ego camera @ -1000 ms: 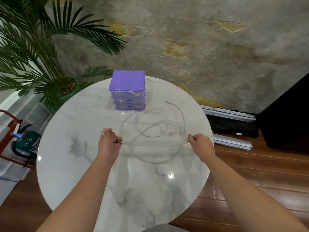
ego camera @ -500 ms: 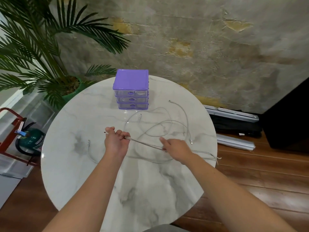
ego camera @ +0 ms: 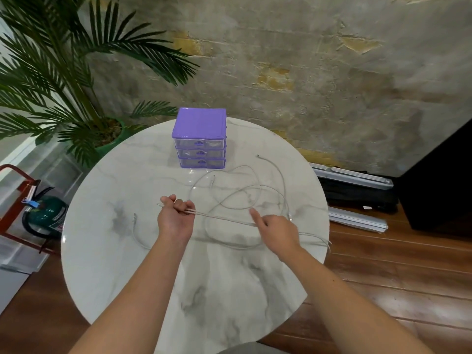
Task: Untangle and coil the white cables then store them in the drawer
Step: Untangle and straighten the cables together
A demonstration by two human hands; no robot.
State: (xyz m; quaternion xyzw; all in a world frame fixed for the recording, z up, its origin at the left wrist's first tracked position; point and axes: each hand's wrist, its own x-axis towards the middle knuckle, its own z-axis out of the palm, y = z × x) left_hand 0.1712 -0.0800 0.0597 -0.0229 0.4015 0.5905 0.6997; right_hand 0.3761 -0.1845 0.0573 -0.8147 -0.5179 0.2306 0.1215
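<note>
While one round marble-patterned table (ego camera: pixel 122 264) filled the middle of the frame, one potted palm (ego camera: pixel 63 80) stood at upper left. One purple three-drawer unit (ego camera: pixel 199 137), drawers all closed, sat above centre. Loose white cables (ego camera: pixel 251 194), their number unclear, looped across the centre right, one end hanging past the table's right edge. Left hand (ego camera: pixel 175 221) was fisted around doubled strands; right hand (ego camera: pixel 277 232) pinched them, forefinger extended. No writing was legible.

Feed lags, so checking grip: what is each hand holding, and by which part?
The left hand is closed on thin white cable strands near one end; a tip pokes out past the fist. The right hand pinches the same strands further along.
</note>
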